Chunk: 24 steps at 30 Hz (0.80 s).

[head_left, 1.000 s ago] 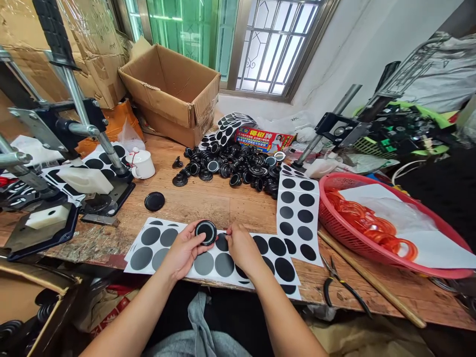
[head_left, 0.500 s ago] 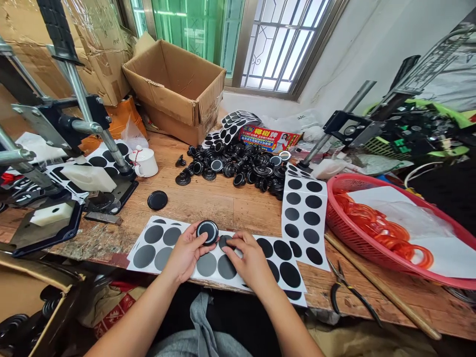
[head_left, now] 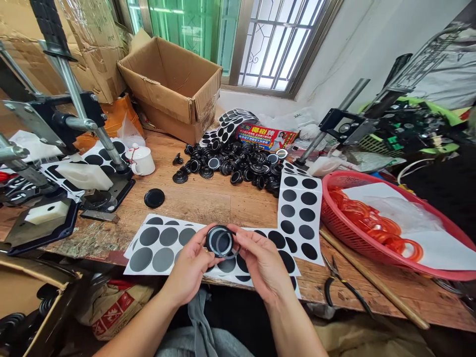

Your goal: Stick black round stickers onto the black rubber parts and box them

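My left hand (head_left: 195, 265) is closed on a round black cap (head_left: 211, 233) with a pale ring on its face, held up above the sticker sheets. My right hand (head_left: 262, 255) pinches a thin round sticker (head_left: 231, 250) by its edge. The sticker overlaps the face of the cap; I cannot tell whether it touches. Below both hands lie white sheets (head_left: 128, 265) of round dark stickers, in a loose stack at the front edge of the bench. A single black disc (head_left: 154, 198) rests on the wood beyond them to the left.
Behind is a heap of black round parts (head_left: 238, 161), with a cardboard box (head_left: 174, 94) at the back. Hand presses (head_left: 107, 148) stand left. At right are another sticker sheet (head_left: 297, 213), a red basket (head_left: 334, 238) of orange rings, pliers (head_left: 340, 280) and a wooden stick (head_left: 386, 287).
My right hand has lifted a round sticker off the sheet and brought it over the cap. My left hand has moved slightly right with the cap, and the two hands are now close together.
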Available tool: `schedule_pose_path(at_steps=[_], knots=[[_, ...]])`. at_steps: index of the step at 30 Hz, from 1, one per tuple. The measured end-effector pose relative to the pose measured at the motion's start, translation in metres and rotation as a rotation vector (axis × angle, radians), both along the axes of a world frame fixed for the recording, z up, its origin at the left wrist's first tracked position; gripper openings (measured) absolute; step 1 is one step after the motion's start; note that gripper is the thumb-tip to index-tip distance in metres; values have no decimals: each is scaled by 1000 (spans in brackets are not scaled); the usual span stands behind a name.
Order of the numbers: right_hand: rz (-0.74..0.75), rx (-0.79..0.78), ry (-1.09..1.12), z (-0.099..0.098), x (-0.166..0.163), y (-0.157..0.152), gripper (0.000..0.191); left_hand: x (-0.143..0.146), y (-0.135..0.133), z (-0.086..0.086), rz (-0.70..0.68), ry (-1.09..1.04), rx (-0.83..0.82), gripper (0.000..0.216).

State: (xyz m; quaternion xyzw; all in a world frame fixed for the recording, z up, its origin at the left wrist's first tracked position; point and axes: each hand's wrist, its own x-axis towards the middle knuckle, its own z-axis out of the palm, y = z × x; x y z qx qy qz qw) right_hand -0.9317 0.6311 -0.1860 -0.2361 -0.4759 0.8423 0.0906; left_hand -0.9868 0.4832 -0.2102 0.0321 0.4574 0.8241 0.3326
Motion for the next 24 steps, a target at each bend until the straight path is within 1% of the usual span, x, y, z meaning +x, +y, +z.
schedule_pose_path(at_steps=[3,8,16,24], knots=[[-24,-25,3,4,-1,-12,25,8,-1,7,-3,12,25,54],[-38,-17,14,6,-1,-19,26,10,-6,8,-19,30,78,54],[-37,21,-1,9,-1,-24,24,10,-10,10,-10,26,50,52],[-45,4,-20,9,-3,-25,23,10,-12,13,9,7,26,54]])
